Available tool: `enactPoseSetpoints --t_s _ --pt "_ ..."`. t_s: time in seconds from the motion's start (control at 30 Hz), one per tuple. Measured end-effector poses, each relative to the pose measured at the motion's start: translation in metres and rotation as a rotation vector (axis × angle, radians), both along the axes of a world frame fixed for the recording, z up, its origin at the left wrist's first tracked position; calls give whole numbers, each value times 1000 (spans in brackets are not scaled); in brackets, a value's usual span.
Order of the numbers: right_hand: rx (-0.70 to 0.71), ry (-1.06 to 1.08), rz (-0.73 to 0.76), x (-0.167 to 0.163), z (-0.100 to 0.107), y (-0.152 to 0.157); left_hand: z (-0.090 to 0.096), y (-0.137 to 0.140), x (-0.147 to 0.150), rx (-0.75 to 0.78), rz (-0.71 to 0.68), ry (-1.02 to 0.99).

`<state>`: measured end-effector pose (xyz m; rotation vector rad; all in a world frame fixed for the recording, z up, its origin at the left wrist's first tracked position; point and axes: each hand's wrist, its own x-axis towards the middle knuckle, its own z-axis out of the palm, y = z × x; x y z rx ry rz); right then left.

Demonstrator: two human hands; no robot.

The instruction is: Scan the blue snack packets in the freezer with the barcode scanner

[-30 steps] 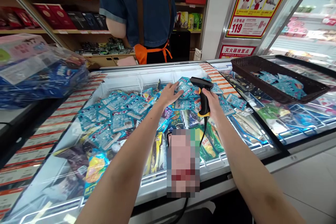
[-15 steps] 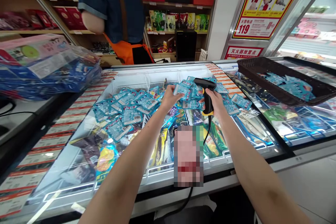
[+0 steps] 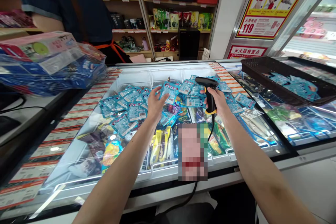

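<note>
My left hand (image 3: pixel 155 104) pinches a small blue packet (image 3: pixel 170 93) at its left edge, thumb in front. In my right hand (image 3: pixel 218 100) is a black barcode scanner (image 3: pixel 209 94) with yellow trim, my fingers wrapped around its handle. Its head is above the packets to the right of the held one, and its cable hangs down toward me. Many more blue packets (image 3: pixel 138 112) lie spread on the glass top of the freezer (image 3: pixel 136 73), left and right of my hands. Beneath the glass, yellow-wrapped ice creams (image 3: pixel 160 143) and other wrapped goods show.
A dark basket (image 3: pixel 252 68) with several blue packets (image 3: pixel 301 85) stands at the right. Plastic-wrapped boxes (image 3: pixel 49 63) are stacked at the left. Behind the freezer, a person in a dark blue shirt (image 3: pixel 86 14) is near the shelves. A blurred patch (image 3: pixel 193 150) covers the front middle.
My left hand has moved left with the blue packet, away from the scanner. The scanner stays nearly in place. The person behind has shifted left, and the view has moved slightly.
</note>
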<state>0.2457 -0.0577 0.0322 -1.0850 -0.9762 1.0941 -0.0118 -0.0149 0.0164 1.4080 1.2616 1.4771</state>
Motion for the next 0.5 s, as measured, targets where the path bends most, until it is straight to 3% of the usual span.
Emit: enactPoseSetpoints --t_s 0.13,0.23,0.5 --pt "-10 -15 26 -4 2 -2 -5 -7 -8 -142 60 -176" --pt "-32 -27 24 -6 4 -5 -9 -10 -13 -120 103 -256" --pt "-68 -84 177 -6 15 -15 -13 -12 -20 -31 -64 -325"
